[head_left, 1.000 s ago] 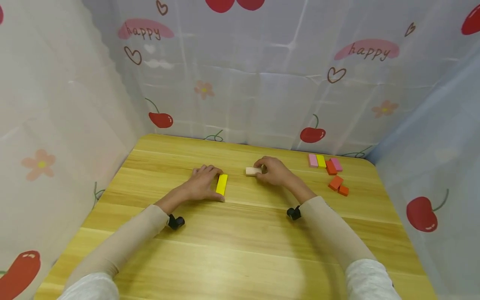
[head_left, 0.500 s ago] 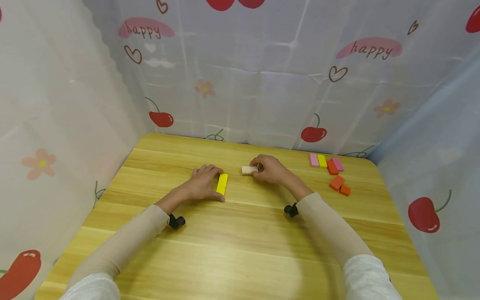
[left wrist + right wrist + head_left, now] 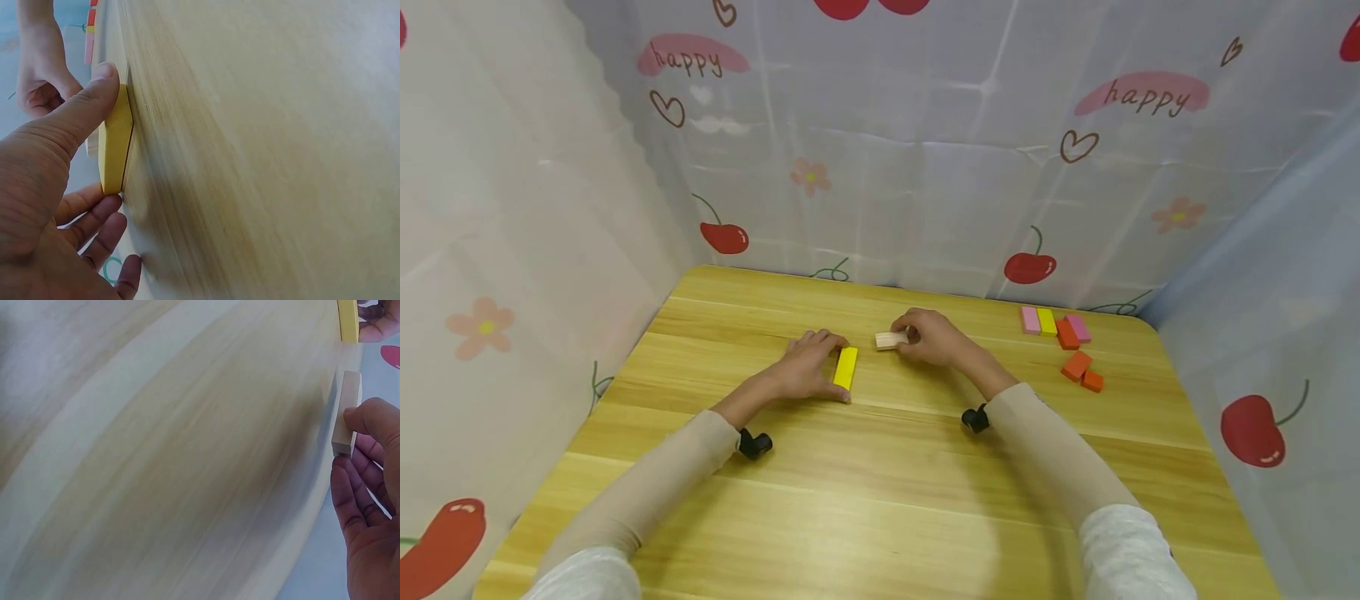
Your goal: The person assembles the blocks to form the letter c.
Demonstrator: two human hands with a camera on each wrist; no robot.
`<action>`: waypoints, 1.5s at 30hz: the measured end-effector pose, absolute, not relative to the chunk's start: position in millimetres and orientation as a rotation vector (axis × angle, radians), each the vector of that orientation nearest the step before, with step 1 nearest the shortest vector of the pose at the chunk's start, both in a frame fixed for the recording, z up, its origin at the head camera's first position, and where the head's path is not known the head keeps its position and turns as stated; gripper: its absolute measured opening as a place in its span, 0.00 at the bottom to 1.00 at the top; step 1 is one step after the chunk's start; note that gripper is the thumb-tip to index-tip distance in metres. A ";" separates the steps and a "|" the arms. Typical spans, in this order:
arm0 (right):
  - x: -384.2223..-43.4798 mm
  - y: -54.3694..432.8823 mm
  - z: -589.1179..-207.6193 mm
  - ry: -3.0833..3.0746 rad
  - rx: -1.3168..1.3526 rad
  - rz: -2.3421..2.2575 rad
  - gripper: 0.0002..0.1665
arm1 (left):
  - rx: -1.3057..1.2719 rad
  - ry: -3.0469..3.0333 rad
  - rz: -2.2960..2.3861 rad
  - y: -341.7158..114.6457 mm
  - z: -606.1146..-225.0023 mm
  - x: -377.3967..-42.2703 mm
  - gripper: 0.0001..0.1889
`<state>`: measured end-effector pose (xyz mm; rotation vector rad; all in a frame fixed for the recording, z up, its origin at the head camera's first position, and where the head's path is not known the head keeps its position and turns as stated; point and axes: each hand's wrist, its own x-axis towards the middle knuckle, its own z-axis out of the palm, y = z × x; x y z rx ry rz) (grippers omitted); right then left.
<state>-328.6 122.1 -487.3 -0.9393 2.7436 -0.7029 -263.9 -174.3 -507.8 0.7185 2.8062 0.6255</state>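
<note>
My left hand holds a yellow block by its two ends on the table, thumb at the near end and fingertips at the far end. In the left wrist view the yellow block spans between thumb and forefinger. To its right, my right hand pinches a plain wooden block, which points left toward the yellow one across a small gap. The right wrist view shows the thumb pressed on the side of the wooden block, fingers behind and below it.
At the table's back right lie a pale pink block, a yellow block and a red block beside another pink one. Nearer are an orange block and a smaller orange one. Printed curtains surround the wooden table.
My right hand has slid leftward with the wooden block, narrowing the gap to the yellow block. The left hand keeps its place on the yellow block.
</note>
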 end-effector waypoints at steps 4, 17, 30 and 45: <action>-329.0 118.6 -486.7 2.734 -0.954 -0.694 0.20 | 0.709 2.800 0.641 -173.8 -508.5 -263.5 0.54; -336.9 103.9 -488.8 2.717 -0.988 -0.677 0.20 | 0.705 2.792 0.692 -175.4 -509.3 -263.8 0.53; -341.9 95.3 -494.2 2.698 -1.029 -0.662 0.20 | 0.705 2.787 0.693 -175.1 -509.4 -264.1 0.52; -342.4 89.8 -492.7 2.693 -1.054 -0.606 0.20 | 0.699 2.780 0.732 -175.1 -508.5 -262.3 0.52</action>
